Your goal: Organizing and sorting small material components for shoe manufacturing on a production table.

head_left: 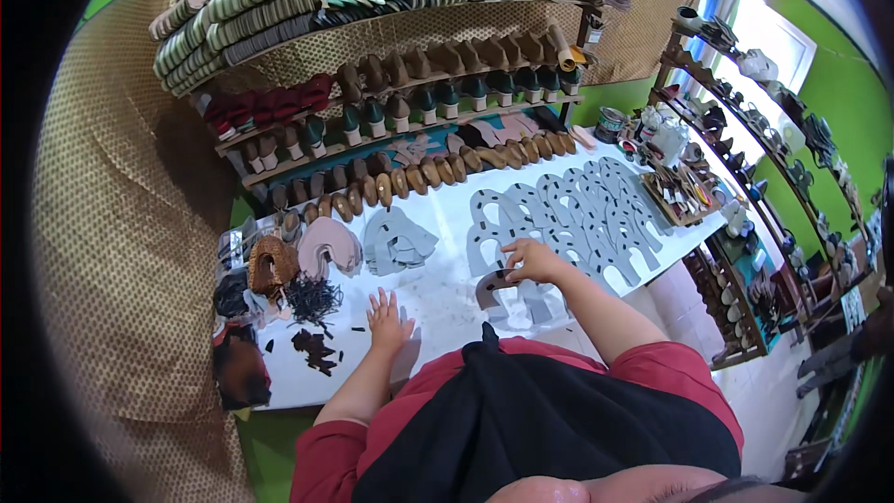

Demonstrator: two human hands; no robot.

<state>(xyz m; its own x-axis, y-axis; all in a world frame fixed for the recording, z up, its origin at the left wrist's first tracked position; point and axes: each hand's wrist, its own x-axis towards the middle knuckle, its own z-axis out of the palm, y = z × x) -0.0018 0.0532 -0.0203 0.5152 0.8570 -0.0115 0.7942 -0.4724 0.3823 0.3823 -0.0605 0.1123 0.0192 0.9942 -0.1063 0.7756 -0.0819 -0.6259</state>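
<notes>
The right hand [533, 262] curls its fingers onto the edge of a grey cut-out piece [507, 251] lying on the white table [438, 293], pinching it. A darker piece [491, 289] lies just below. The left hand [388, 319] rests flat, fingers spread, holding nothing. More grey pieces [596, 214] overlap in a row beyond.

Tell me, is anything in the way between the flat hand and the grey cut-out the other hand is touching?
Nothing visible. Only bare white table lies between the left hand and the grey horseshoe-shaped cut-out under the right hand.
</notes>
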